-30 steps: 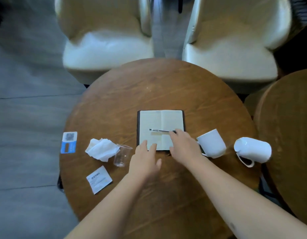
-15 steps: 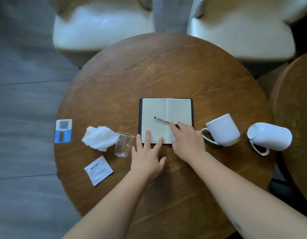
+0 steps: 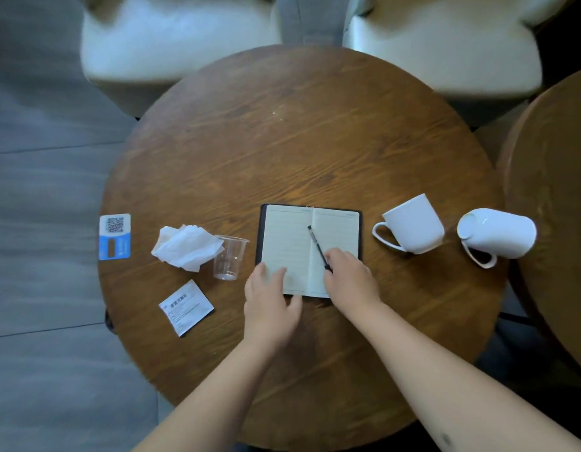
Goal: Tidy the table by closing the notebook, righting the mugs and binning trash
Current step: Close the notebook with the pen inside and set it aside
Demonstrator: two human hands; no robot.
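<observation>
Since half a second ago the black pen [image 3: 318, 247] has swung from lying nearly crosswise to pointing away up the page, and the left hand [image 3: 271, 305] has slid further onto the notebook's near left corner. Both bare forearms enter from the bottom edge, cut off before the elbows. That left hand lies flat with fingers spread, its grip wide and around nothing, fingertips pressing the left page while the thumb rests on the round brown wooden counter [image 3: 298, 132]. The right hand [image 3: 351, 278] is curled over the pen's near end; its fingertips are hidden beneath the knuckles, so whether the grip pinches the pen or only rests on it cannot be told. The open black-covered notebook with lined pages [image 3: 310, 249] sits near the counter's middle, its near edge partly covered by both hands. Left of it lie a white printed sachet [image 3: 186, 307], small print unreadable, a clear plastic cup [image 3: 228, 257] upright, touching a crumpled white tissue [image 3: 186, 247], and a blue-and-white QR card [image 3: 115, 236] at the rim. To the right a white ceramic mug [image 3: 413, 225] stands mouth-down, and a second white mug [image 3: 497, 233] lies on its side. Beyond, two cream chairs [image 3: 178, 37] are cut off by the top edge, blurred
</observation>
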